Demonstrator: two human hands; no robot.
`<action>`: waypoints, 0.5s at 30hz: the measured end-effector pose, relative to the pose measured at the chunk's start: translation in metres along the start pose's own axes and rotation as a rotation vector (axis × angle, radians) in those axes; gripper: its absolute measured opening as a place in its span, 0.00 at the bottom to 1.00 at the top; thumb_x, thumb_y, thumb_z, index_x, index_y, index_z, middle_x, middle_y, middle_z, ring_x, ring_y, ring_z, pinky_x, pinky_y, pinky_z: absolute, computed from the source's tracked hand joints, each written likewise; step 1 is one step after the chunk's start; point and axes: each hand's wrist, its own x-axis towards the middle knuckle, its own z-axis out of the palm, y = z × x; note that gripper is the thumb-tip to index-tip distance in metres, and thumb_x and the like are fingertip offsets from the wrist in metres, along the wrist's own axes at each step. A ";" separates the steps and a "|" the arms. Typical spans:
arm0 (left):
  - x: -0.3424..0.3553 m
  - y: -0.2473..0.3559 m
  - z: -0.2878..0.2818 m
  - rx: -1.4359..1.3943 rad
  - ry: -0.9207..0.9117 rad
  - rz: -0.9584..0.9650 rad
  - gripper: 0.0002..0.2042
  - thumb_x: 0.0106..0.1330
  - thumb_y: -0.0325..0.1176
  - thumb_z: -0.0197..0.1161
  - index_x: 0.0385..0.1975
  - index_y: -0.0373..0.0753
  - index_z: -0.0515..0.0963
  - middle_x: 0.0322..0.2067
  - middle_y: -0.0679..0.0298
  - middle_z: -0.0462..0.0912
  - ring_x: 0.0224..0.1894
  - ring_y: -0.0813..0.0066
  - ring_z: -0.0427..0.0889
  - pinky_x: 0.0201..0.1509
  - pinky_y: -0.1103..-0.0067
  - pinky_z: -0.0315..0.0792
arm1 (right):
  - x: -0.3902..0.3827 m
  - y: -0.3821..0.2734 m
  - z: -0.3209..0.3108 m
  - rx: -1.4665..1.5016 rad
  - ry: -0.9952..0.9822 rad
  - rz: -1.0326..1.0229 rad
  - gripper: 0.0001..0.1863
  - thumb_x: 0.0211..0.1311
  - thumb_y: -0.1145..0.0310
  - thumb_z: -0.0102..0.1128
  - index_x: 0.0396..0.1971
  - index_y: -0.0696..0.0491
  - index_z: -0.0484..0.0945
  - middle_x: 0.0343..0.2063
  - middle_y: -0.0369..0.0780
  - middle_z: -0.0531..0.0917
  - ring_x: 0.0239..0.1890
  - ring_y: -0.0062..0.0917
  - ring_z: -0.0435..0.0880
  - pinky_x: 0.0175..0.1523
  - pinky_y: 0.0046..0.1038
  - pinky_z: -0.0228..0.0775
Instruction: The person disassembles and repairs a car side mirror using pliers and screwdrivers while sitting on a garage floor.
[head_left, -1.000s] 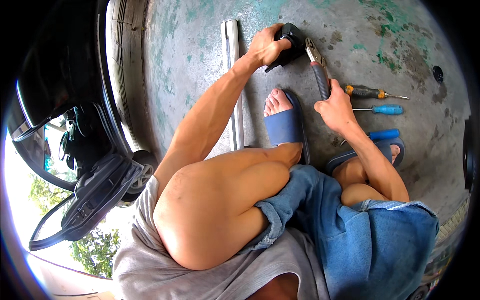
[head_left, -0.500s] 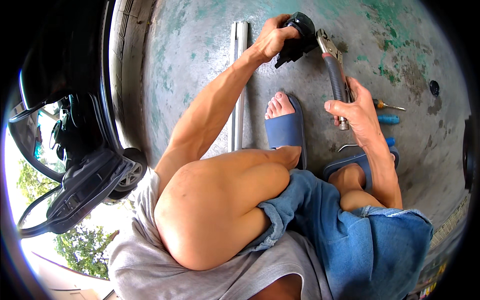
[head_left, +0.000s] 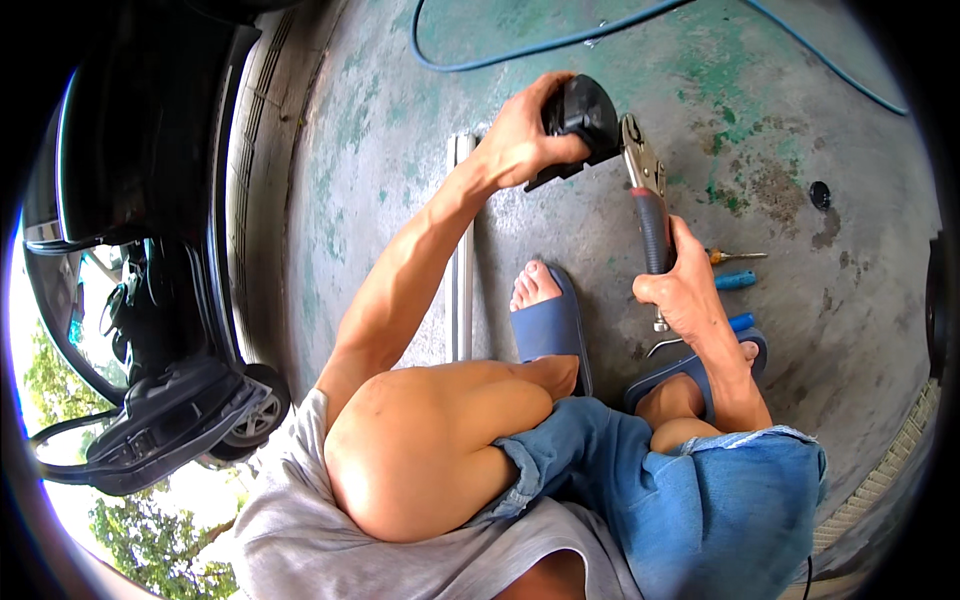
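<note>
Left hand: gripping half-hidden black rounded part. Right hand: gripping grey-handled metal pliers. Beyond part: cropped blue hose, newly visible.

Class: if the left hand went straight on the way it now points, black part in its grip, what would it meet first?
Beyond the black part, the left hand would probably meet the blue hose on the floor, though depth is unclear and it might pass above.
</note>
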 end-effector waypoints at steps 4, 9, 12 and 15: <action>-0.005 0.024 -0.003 0.010 -0.087 0.013 0.44 0.42 0.34 0.75 0.65 0.33 0.66 0.52 0.57 0.78 0.55 0.68 0.77 0.66 0.73 0.68 | -0.004 0.003 -0.007 -0.168 0.104 -0.021 0.25 0.40 0.74 0.65 0.44 0.58 0.73 0.20 0.40 0.74 0.24 0.30 0.76 0.34 0.31 0.71; -0.012 0.033 -0.008 -0.168 -0.250 0.006 0.50 0.44 0.38 0.81 0.71 0.42 0.60 0.54 0.56 0.77 0.59 0.65 0.75 0.69 0.71 0.66 | -0.006 0.017 -0.020 -0.304 0.216 -0.168 0.27 0.39 0.75 0.65 0.46 0.57 0.73 0.22 0.46 0.77 0.25 0.42 0.78 0.36 0.35 0.73; -0.009 0.029 -0.013 -0.381 -0.303 -0.039 0.50 0.45 0.40 0.84 0.70 0.40 0.62 0.55 0.59 0.76 0.60 0.67 0.74 0.70 0.71 0.64 | -0.010 0.019 -0.022 -0.310 0.207 -0.234 0.28 0.42 0.81 0.62 0.51 0.57 0.74 0.27 0.37 0.82 0.29 0.23 0.79 0.41 0.26 0.75; -0.011 0.031 -0.026 -0.558 -0.327 -0.110 0.44 0.45 0.45 0.83 0.64 0.36 0.69 0.51 0.61 0.79 0.57 0.69 0.77 0.67 0.73 0.67 | -0.009 0.012 -0.022 -0.359 0.225 -0.344 0.31 0.39 0.77 0.65 0.51 0.57 0.74 0.32 0.49 0.83 0.35 0.45 0.85 0.42 0.37 0.76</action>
